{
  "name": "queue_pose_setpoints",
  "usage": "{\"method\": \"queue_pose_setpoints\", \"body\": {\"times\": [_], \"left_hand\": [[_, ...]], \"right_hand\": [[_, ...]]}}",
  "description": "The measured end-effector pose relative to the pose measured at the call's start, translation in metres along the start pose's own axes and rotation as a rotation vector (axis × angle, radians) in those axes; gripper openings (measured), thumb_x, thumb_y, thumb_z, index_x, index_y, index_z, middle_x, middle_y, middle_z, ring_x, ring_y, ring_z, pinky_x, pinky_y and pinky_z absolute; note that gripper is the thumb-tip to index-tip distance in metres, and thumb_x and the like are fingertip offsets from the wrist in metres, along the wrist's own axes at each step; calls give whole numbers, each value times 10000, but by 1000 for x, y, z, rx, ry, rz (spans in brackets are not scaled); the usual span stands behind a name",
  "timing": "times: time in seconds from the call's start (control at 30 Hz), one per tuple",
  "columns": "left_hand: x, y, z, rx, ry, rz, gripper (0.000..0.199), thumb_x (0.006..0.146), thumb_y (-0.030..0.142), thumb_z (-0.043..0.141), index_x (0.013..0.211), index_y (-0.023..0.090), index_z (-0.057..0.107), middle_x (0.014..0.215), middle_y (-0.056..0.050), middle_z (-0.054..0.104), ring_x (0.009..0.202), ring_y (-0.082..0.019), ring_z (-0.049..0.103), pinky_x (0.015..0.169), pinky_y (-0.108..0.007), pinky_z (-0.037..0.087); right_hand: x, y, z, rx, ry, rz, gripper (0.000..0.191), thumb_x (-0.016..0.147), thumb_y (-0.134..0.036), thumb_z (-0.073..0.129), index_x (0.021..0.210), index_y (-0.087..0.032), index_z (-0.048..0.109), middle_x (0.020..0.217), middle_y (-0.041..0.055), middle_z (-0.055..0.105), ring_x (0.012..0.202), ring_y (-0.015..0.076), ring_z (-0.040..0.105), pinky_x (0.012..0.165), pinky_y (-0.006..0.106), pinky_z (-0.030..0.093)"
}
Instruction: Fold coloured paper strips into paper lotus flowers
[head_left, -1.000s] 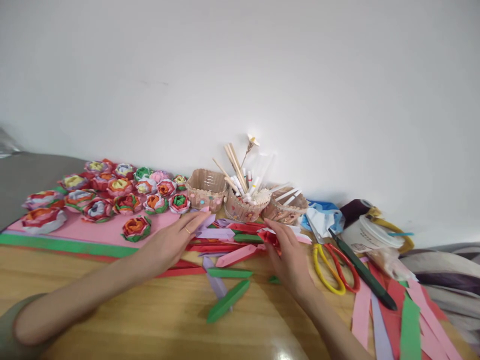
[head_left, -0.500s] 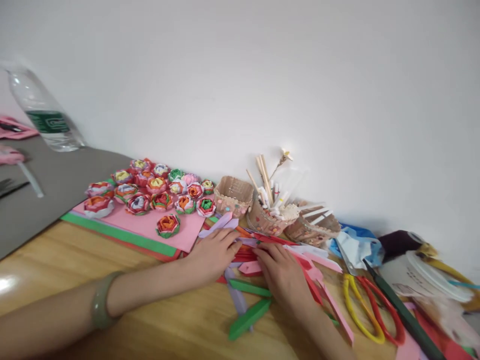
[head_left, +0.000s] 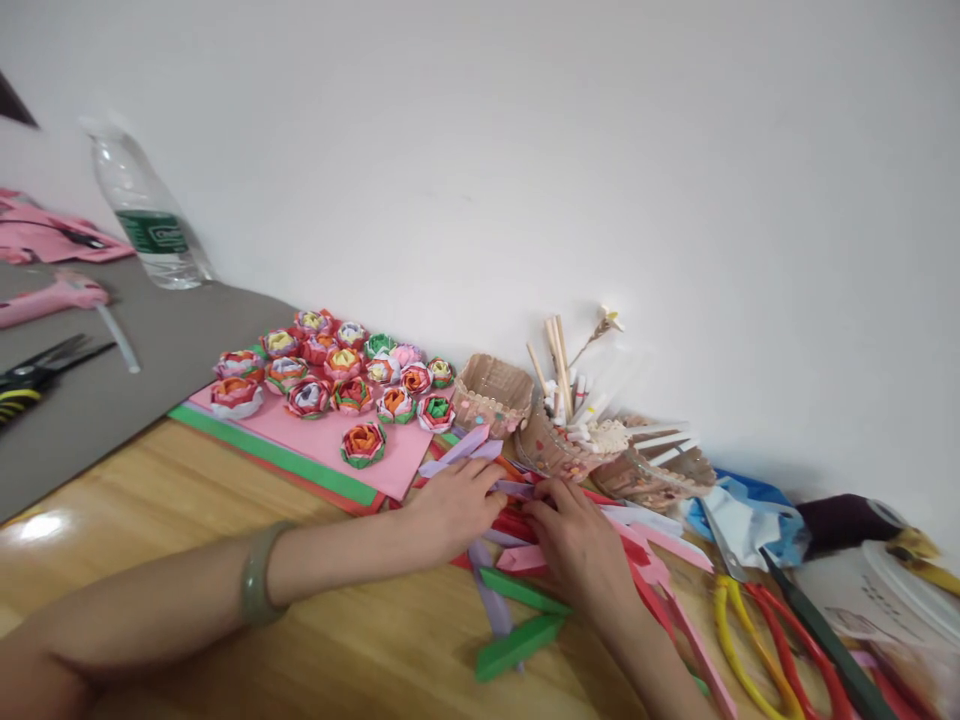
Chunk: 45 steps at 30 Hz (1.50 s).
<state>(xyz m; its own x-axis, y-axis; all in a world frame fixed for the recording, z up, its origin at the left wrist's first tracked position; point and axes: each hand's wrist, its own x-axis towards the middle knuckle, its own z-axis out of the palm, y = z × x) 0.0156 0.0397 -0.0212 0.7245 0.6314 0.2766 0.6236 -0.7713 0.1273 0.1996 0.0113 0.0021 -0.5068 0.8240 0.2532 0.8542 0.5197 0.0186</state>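
Observation:
Folded paper strips in red, pink, purple and green lie in a loose pile on the wooden table. My left hand [head_left: 456, 508] is over the pile, its curled fingers closed on one end of a purple paper strip [head_left: 514, 489]. Facing it, my right hand [head_left: 579, 540] pinches the strip's other end, with thumb and fingertips partly hidden. Just below the hands lies a green folded strip [head_left: 519, 646]. Pink strips [head_left: 694, 640] stick out beyond my right wrist. To the left, several paper flowers [head_left: 363, 443] rest on a pink paper sheet [head_left: 409, 455].
Behind the pile stand decorated cardboard boxes [head_left: 491, 395], one holding sticks and white rods. Scissors with yellow and red handles [head_left: 739, 630] lie at right, near a dark spool [head_left: 847, 525]. On a grey mat [head_left: 180, 330] are a bottle [head_left: 150, 225], a pink glue gun [head_left: 64, 293] and black scissors [head_left: 45, 368].
The view has swung left, so everything sits further right, and the glue gun and black scissors show more fully. My hands stay at the pile, fingers curled closer around the purple strip.

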Motion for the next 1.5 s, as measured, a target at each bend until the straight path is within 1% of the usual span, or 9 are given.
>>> {"method": "queue_pose_setpoints", "body": {"times": [0.17,0.37,0.53,0.67,0.83,0.93,1.1,1.3,1.5], "left_hand": [[-2,2,-9,-119,94,-6,221,839,192,507,1029,127,598,1210,-134,523,1149,-273,466,956,-441,419],[-7,8,-25,-618,201,-110,343,822,209,548,1164,187,523,1313,-126,452,1253,-232,394,1025,-427,379],[-6,14,-20,-1183,266,-303,493,784,151,566,1245,214,404,1244,-106,532,1107,-198,544,948,-390,455],[0,9,-18,-1366,263,-405,401,768,121,523,1161,151,447,1131,-122,595,955,-177,611,863,-371,497],[4,-7,-34,-1223,334,-445,232,811,225,500,1017,133,556,1001,-89,648,925,-180,614,849,-349,486],[-3,-16,-41,-978,311,-451,196,830,239,469,931,128,596,992,-90,660,944,-191,608,845,-331,474],[-18,-26,-39,-425,112,-364,228,853,205,409,918,159,623,917,-52,681,850,-185,619,783,-314,482],[-21,-24,-25,-281,39,-292,229,830,201,485,1015,166,615,1042,-78,655,985,-220,578,890,-349,438],[-22,-14,-24,-166,-5,-252,229,848,170,450,1010,169,612,1018,-84,639,978,-221,552,843,-337,450]], "right_hand": [[0,7,-13,216,135,20,201,860,-154,475,806,-195,664,905,89,612,837,215,563,720,374,496],[-1,13,-34,414,248,120,192,880,-261,460,836,-212,640,896,73,649,863,205,610,737,326,502],[-6,8,-33,412,294,287,169,879,-252,442,881,-209,605,852,49,681,753,182,638,651,274,483],[-7,4,-35,483,258,384,180,872,-252,430,868,-197,601,816,37,684,690,169,627,593,247,457],[-9,6,-42,635,282,500,229,864,-243,416,995,-174,590,746,26,639,658,160,591,608,257,452],[-13,9,-42,777,290,545,290,854,-258,413,1086,-164,560,705,17,602,643,164,574,607,275,457],[-22,7,-35,1145,282,707,292,785,-297,488,1034,-163,559,613,-19,543,601,165,537,575,282,459],[-34,-3,-23,1320,278,813,200,725,-270,533,897,-182,581,586,-30,578,585,143,548,623,269,452],[-36,-14,-19,1438,259,832,215,667,-362,631,792,-193,584,693,6,648,637,165,614,709,319,486]]}}
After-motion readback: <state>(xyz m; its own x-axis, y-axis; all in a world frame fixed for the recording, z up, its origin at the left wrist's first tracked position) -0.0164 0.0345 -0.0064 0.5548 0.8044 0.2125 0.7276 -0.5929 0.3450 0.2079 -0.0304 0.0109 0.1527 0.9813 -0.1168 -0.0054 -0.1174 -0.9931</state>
